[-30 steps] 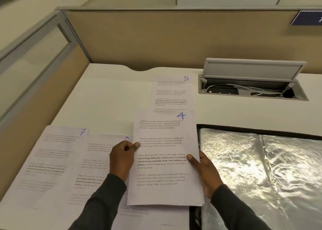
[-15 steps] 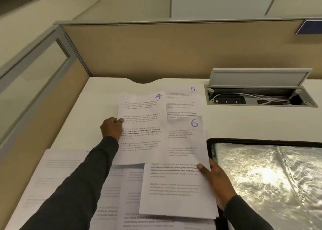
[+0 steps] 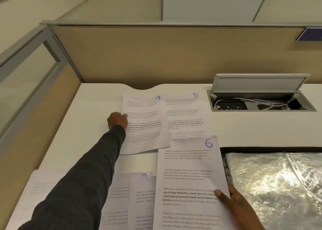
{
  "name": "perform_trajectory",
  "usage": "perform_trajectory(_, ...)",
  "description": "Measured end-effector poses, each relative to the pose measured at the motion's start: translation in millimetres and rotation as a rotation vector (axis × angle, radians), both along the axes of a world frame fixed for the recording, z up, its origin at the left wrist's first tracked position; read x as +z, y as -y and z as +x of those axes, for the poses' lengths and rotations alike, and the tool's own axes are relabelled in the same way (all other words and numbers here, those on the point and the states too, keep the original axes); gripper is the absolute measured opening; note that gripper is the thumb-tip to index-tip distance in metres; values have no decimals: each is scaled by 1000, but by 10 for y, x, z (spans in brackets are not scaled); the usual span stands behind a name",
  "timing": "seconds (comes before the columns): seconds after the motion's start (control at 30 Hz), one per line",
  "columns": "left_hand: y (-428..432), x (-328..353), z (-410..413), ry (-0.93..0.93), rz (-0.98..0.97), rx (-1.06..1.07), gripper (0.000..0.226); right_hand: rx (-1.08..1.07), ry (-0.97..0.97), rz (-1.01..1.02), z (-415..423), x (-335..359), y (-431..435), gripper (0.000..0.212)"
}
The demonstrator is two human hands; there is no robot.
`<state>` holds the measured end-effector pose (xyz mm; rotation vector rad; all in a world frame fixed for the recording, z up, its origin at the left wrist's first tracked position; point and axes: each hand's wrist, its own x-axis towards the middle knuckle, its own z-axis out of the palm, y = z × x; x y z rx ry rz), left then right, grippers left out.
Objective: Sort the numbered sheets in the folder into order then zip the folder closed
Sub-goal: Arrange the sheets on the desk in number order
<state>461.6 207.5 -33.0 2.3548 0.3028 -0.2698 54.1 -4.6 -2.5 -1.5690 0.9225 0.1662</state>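
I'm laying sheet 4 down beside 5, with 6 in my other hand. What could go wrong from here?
Two risks. First, sheet 4 appears to overlap the left margin of sheet 5, so adjusting it with the left hand could drag 5 askew. Second, sheet 6, pinched by the right hand, covers sheet 5's bottom edge. Sliding it forward may push 5 toward the open cable tray.

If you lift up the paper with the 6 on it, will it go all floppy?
Probably yes: sheet 6 is one thin page, so it would likely droop away from where the right hand pinches its edge. It looks very light, and would probably slide easily on the smooth desk.
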Motion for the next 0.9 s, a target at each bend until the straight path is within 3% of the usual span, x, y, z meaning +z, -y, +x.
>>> perform_trajectory(0.17,-48,-28,79,31,13,8,35,34,-14,48,-60,15,47,89)
perform_trajectory(0.3,-34,80,-80,156,171,24,56,-6,24,127,-173,37,130,107)
perform_trajectory(0.33,2,127,-175,231,193,-9,54,-18,30,136,-188,39,147,106)
perform_trajectory(0.4,137,254,-479,290,48,-135,41,-46,50,170,-191,51,170,89)
perform_trajectory(0.47,282,358,-928,132,-162,-280,41,-120,97,247,-169,48,173,58)
perform_trajectory(0.53,439,398,-1390,-44,-270,-405,47,-201,133,311,-138,39,198,40)
perform_trajectory(0.63,624,362,-1818,-132,-329,-431,40,-272,172,326,-108,24,250,35)
perform_trajectory(0.9,944,426,-1884,-32,-299,-412,42,-315,222,355,-162,16,498,33)
